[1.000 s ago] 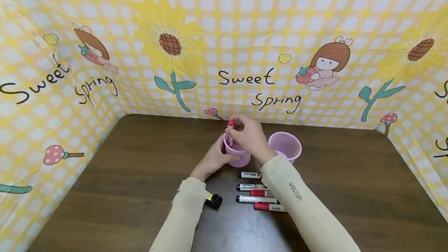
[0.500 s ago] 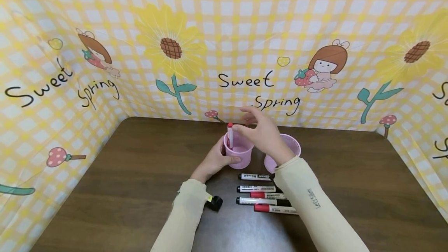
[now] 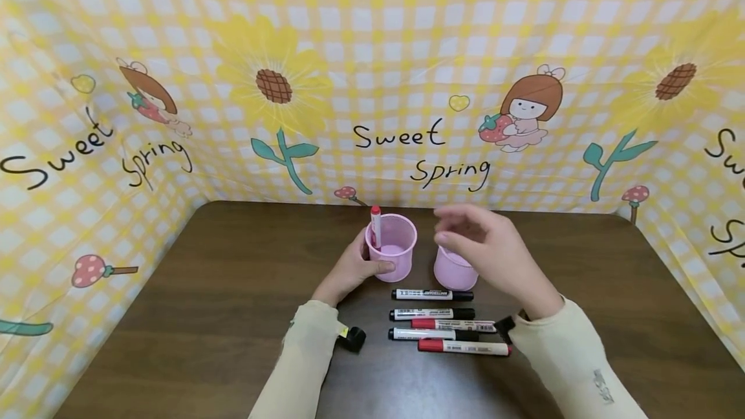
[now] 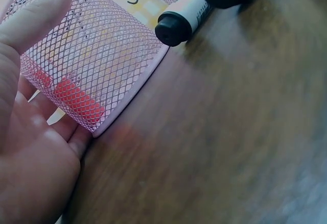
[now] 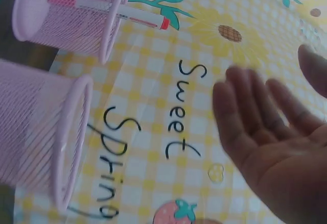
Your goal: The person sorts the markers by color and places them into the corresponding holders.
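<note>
With its thumb across the front and its fingers behind, my left hand [image 3: 346, 269] holds a pink mesh pen cup [image 3: 401, 268] upright on the table. A red-capped whiteboard marker [image 3: 376, 228] leans inside that cup, against its left side; the left wrist view shows its red lower part [image 4: 82, 100] through the mesh. My right hand [image 3: 495, 254] is in the air over a second pink mesh cup [image 3: 454, 275], hiding part of its rim. In the right wrist view the right hand's fingers [image 5: 255, 106] are loosely spread and hold nothing.
In front of the cups lie several markers side by side, black ones such as the nearest-to-cups marker [image 3: 432, 295] and red ones such as the front marker [image 3: 464, 347]. A yellow checked cloth [image 3: 326, 83] rises behind the wooden table [image 3: 233, 315].
My right hand has let go of the red marker, leaving it in the left cup, and moved right over the second cup. My left hand still holds its cup.
</note>
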Tool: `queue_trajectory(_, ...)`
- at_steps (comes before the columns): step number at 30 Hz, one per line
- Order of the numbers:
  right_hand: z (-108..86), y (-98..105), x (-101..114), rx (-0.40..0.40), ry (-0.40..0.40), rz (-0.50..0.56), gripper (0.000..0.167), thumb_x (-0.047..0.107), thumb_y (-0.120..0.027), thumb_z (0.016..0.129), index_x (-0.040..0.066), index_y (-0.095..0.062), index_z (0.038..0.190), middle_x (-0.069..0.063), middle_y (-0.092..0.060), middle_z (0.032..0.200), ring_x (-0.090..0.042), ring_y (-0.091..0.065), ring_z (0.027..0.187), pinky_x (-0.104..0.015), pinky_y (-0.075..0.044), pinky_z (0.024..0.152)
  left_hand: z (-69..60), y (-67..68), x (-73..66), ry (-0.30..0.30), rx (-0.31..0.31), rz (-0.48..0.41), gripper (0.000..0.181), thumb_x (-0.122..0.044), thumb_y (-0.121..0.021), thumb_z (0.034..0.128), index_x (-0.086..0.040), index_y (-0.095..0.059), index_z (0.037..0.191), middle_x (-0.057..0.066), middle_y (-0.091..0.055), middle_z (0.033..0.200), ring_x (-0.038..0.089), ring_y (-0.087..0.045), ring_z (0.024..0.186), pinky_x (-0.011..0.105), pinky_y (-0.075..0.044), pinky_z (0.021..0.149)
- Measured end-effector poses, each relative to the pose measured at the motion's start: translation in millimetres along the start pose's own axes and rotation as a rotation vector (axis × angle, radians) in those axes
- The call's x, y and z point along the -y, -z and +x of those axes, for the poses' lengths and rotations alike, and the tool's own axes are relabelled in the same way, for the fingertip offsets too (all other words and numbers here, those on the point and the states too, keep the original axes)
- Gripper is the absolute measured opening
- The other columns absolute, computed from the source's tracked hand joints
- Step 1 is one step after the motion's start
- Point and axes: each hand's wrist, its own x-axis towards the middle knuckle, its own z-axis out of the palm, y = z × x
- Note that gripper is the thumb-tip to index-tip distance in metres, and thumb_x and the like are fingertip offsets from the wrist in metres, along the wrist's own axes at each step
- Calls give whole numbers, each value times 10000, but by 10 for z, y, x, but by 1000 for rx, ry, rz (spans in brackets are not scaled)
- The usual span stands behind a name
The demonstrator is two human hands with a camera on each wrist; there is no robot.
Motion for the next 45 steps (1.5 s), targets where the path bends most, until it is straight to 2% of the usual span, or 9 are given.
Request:
queue_trajectory(6,-329,109,-223,97,89,-45,166,81,-782,882,98,-781,1047,37,-740,975,-103,-661,889,-254,-547,762,-9,16,-6,15,-23,27,847,-133,-878,795,-105,-400,1494,154,-546,1383,321,-514,1251,363,-418,1045)
queue_trajectory(9,-454,147,-408,152,115,-113,132,114,-796,872,124,-795,1003,59,-743,966,-72,-655,881,-251,-545,757,-5,21,-9,11,-20,26,845,-124,-873,799,-104,-398,1497,156,-543,1387,321,-511,1256,372,-413,1053)
queue_trajectory(13,-596,201,-669,230,93,-253,126,141,-794,876,114,-779,999,73,-711,931,-44,-621,838,-268,-537,734,0,16,-8,12,-16,24,849,-121,-869,806,-117,-389,1506,139,-540,1393,309,-509,1260,375,-407,1062)
queue_trajectory(15,-650,208,-791,259,54,-314,138,153,-800,871,104,-764,996,102,-672,892,-29,-589,791,-272,-526,697,-5,17,-6,16,-17,26,852,-130,-867,809,-123,-385,1510,128,-538,1395,304,-507,1264,369,-405,1064)
queue_trajectory(18,-698,200,-946,286,4,-383,139,165,-817,847,123,-733,949,149,-605,817,-16,-550,729,-272,-499,650,-5,7,3,23,-22,15,851,-134,-867,808,-128,-387,1510,125,-540,1393,310,-505,1267,355,-410,1059)
queue_trajectory(21,-720,181,-1049,311,-7,-434,141,148,-828,827,155,-698,881,165,-532,735,-14,-502,673,-269,-461,611,-3,0,-1,12,-14,-5,854,-130,-868,802,-99,-387,1507,158,-531,1397,349,-493,1274,348,-413,1052)
queue_trajectory(31,-734,133,-1099,360,-1,-510,198,73,-815,810,186,-653,811,150,-483,699,-38,-465,654,-279,-423,588,2,20,11,-1,-1,-15,878,-180,-892,783,-116,-397,1506,154,-528,1402,325,-504,1257,339,-413,1051)
queue_trajectory(40,-781,120,-1117,365,-7,-620,229,53,-793,780,215,-633,802,136,-477,771,-67,-463,693,-295,-423,607,6,16,-6,-7,1,-13,860,-157,-884,788,-106,-402,1498,159,-524,1407,336,-500,1263,347,-408,1056)
queue_trajectory(45,-794,118,-1139,362,10,-615,237,32,-785,770,210,-632,801,122,-480,793,-74,-476,707,-297,-436,616,5,10,-2,-8,3,-16,845,-103,-865,794,-95,-398,1498,167,-523,1406,346,-495,1268,344,-405,1058)
